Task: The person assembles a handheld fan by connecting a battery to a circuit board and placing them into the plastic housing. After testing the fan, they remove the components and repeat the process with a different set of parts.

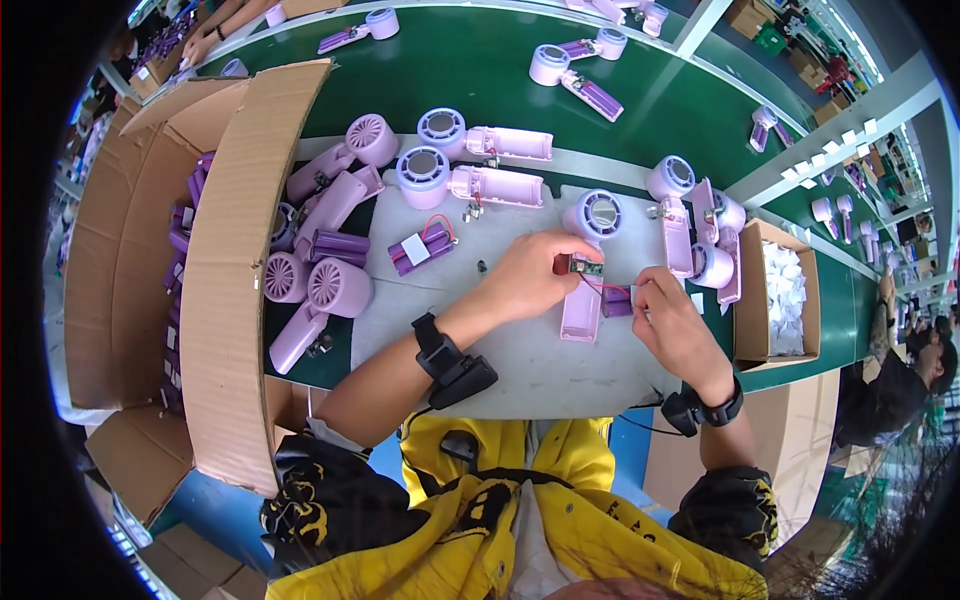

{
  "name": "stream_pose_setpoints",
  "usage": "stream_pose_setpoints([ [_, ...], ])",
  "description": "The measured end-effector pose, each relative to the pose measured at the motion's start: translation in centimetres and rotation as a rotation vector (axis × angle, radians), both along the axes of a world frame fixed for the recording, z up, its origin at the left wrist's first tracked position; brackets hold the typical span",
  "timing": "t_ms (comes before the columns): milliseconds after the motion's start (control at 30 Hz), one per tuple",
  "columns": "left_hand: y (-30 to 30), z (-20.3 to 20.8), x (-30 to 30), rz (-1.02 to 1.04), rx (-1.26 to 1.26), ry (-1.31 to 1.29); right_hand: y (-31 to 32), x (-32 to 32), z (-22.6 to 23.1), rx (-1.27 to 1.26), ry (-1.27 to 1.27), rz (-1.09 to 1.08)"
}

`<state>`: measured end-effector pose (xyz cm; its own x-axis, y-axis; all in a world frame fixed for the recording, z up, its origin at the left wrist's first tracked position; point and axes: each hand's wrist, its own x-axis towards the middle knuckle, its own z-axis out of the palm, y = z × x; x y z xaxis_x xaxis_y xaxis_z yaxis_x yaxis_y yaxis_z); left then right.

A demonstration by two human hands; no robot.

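Observation:
Under my hands on a grey mat (480, 345) lies a lilac handheld fan, its round head (600, 213) at the far side and its opened handle shell (580, 315) toward me. My left hand (535, 275) pinches a small green circuit board (586, 267) over the top of that handle. Red and dark wires run from the board toward my right hand (672, 318). Its fingers are closed at the right end of a purple battery pack (616, 301), partly hidden by them. Another purple battery pack (422, 248) with a white pad and red wire lies left of my hands.
Opened fans (505, 187) lie beyond the mat, with more fan parts (340, 287) piled left and others (675, 235) right. A large cardboard box (235, 270) holding purple packs stands left. At right is a box (778, 340) of white pieces. Fans rest on the green table (450, 65).

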<state>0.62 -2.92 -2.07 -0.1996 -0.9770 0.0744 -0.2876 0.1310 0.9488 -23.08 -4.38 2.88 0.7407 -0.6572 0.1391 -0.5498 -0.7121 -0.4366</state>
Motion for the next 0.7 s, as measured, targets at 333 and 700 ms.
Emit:
stream_pose_setpoints([
  [333, 0.1, 0.1, -0.4, 0.018, -0.019, 0.017, -3.5, -8.9, 4.2, 0.092, -0.135, -0.328],
  [700, 0.1, -0.2, -0.3, -0.003, -0.037, 0.011, -0.1, -0.5, 2.0, 0.016, -0.031, -0.024],
])
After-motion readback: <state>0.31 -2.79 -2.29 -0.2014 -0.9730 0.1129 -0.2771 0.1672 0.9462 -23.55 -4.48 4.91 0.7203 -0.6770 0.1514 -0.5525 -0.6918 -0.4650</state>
